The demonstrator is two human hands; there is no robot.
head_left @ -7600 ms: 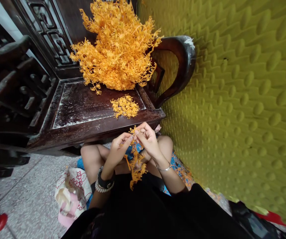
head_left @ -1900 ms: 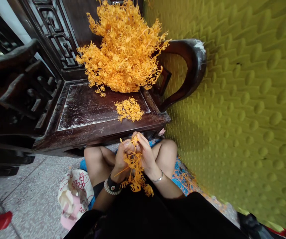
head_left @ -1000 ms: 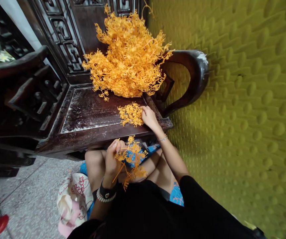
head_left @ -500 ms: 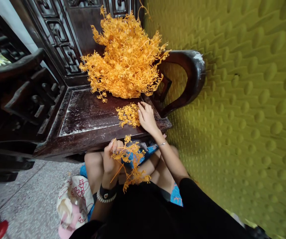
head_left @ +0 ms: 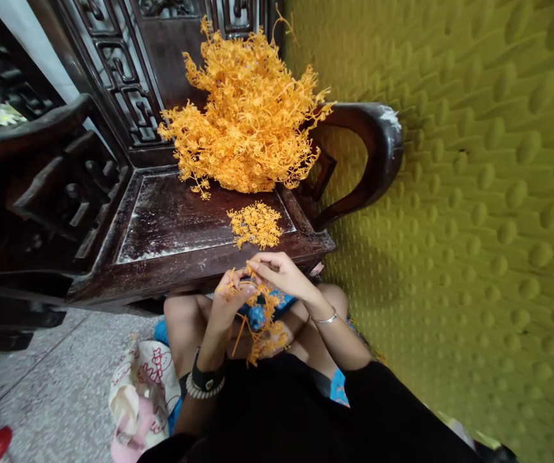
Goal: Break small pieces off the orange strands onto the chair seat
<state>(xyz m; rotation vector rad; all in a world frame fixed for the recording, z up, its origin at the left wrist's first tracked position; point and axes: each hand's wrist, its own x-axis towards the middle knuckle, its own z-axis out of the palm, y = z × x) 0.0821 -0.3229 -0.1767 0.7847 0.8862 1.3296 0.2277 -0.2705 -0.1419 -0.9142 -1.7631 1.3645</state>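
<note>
Left hand pinching orange sprig, right hand likewise, pinched bits obscured

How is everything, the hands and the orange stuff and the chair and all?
Orange sprig, held and hanging down
Left hand, closed on it
Right hand, pinching near its top
Big orange heap, piled high
Small orange pile, spread low
Wooden chair, scuffed, whitish in places
Printed cloth, crumpled

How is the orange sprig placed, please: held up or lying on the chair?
Held up. The left hand and right hand pinch the orange sprig near its top; the rest hangs over the lap, off the chair.
</note>
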